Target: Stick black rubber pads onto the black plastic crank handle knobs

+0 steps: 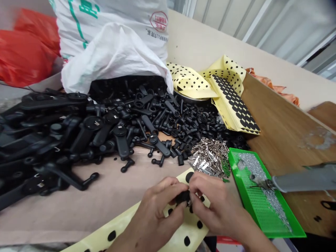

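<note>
A small black plastic part [182,198] is gripped between the thumb and fingers of my left hand [154,211]. My right hand [219,201] is closed at the part's right end, fingertips pressed against it. A small shiny spot shows by the right thumb; what it belongs to is too hidden to tell. Beneath both hands lies a yellow sheet [128,219] with black round dots stuck on it. Just beyond my right hand is a heap of small metal clips [210,154].
A green tray [258,213] of small screws stands at right, a grey powered screwdriver [299,182] reaching over it. Black plastic arms [86,136] pile up at left, spilling from a white sack [115,45]. Dotted yellow sheets [233,105] lie behind; a red bag [28,52] sits far left.
</note>
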`<state>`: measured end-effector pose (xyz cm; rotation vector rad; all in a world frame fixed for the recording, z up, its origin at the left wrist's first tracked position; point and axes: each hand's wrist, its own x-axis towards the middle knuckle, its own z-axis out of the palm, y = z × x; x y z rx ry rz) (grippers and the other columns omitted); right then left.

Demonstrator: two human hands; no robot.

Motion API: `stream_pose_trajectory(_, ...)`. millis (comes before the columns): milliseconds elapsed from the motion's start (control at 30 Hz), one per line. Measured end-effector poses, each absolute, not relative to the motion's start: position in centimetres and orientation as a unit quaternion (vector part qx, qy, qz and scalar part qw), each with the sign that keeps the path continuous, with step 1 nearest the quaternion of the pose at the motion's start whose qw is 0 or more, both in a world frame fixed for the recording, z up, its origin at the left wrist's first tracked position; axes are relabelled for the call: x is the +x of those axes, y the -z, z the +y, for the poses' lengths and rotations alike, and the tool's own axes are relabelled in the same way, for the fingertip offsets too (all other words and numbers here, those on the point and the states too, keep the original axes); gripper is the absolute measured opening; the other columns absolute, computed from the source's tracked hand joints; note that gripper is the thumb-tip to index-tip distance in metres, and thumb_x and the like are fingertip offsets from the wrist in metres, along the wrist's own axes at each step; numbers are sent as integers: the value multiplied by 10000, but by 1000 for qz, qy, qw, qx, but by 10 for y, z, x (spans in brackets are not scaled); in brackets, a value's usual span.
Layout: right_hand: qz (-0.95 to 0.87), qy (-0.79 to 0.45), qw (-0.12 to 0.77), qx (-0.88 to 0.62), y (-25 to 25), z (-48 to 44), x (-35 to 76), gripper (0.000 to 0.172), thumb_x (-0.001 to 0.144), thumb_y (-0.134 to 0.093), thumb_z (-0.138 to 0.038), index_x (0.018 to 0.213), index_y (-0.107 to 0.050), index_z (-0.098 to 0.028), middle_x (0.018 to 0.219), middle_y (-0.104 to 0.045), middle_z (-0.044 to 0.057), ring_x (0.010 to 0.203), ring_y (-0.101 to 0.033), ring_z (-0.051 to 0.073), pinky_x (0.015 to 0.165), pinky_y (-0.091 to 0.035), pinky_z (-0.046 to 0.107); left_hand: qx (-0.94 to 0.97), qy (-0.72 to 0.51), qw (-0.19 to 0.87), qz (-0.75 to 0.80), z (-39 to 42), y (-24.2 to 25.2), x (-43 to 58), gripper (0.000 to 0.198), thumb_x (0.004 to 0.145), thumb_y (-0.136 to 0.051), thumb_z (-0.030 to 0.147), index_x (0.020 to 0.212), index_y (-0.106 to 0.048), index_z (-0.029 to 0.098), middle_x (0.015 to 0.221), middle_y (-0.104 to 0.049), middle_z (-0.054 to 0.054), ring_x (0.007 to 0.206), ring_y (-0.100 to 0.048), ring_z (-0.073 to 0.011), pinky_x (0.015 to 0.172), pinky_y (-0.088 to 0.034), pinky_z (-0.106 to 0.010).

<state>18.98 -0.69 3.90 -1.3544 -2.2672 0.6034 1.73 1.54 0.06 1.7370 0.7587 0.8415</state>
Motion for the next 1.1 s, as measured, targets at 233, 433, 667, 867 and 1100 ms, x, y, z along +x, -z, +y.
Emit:
stream_pose_trajectory(233,-778,-295,226,-507,-38,-2,193,154,817,-466,-90,705,-465,-196,664,-484,-31,630,-471,110,576,-342,234,711,-341,544,286,20,-6,15,199,817,-470,110,903,-636,177,834,-564,-32,746,-555,-151,645,-434,-218)
stream_pose_trajectory(433,-736,-330,221,-549,-26,3,193,178,810,-575,-190,664,-474,-190,630,-513,-45,597,-480,101,575,-347,223,682,-361,558,306,22,4,10,197,856,-477,157,842,-673,167,865,-612,-45,786,-588,-154,683,-447,-219)
stream_pose_trajectory(667,-723,-368,241,-533,-13,-8,184,223,795,-619,-214,1002,-536,-211,975,-595,26,906,-557,172,779,-430,267,562,-402,629,356,23,19,2,185,856,-536,214,876,-719,235,976,-669,-17,965,-591,-164,846,-441,-214)
stream_pose_trajectory(867,-724,-376,199,-543,-3,-19,180,281,829,-565,-205,1108,-536,-217,988,-595,48,930,-549,196,786,-432,293,494,-388,674,388,19,13,-3,130,816,-588,256,862,-707,235,991,-660,-19,936,-589,-172,760,-466,-207)
stream_pose_trajectory(1100,-749,-409,167,-494,-3,-16,179,124,867,-539,-264,882,-622,-173,758,-568,13,735,-536,155,639,-388,235,625,-309,634,333,20,1,-18,142,792,-551,208,815,-691,197,982,-606,-45,804,-585,-148,635,-451,-190)
